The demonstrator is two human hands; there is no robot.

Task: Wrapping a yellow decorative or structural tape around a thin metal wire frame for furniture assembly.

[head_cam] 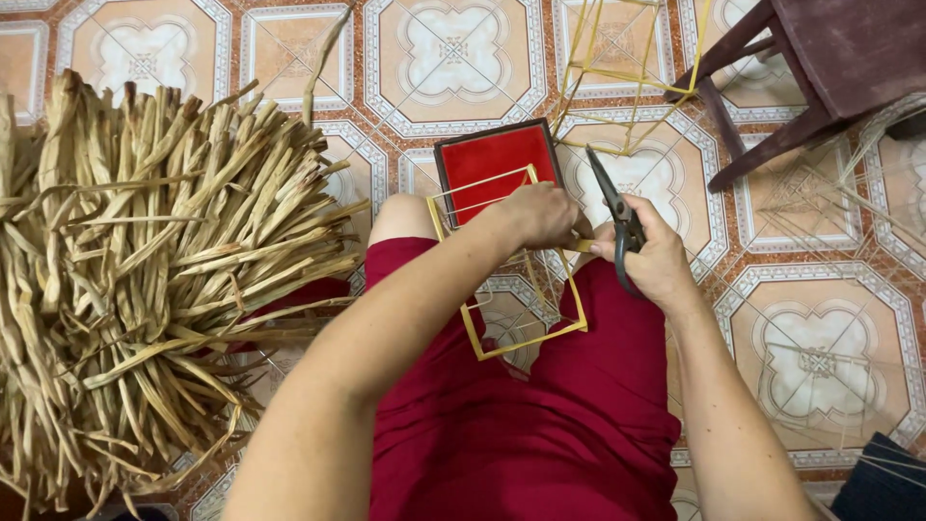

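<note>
Both forearms are reaching forward over the person's lap, which is covered in dark red cloth, and the hands are meeting above the knees. The left hand (540,214) is curling its fingers closed around the top corner of a yellow strip frame (526,289), gripping it where the strips join. The right hand (651,259) is closing around the handles of a pair of dark scissors (617,217), with the blades pointing up and away from the body; whether the blades are parted cannot be told. The thumb of that hand is pressing toward a short pale strip end just beside the left hand's knuckles. The yellow strip frame is an open skeleton of thin flat strips forming box-like edges, and it is resting over the lap between the two thighs, tilted, with its lower edge near the middle of the lap. Beyond it, on the patterned tile floor (820,357), a shallow square tray (494,159) with a dark rim and red lining is lying; apart from the frame strips crossing in front, its contents cannot be made out. A large heap of dried pale leaves (145,270) is lying at the person's left side.
</note>
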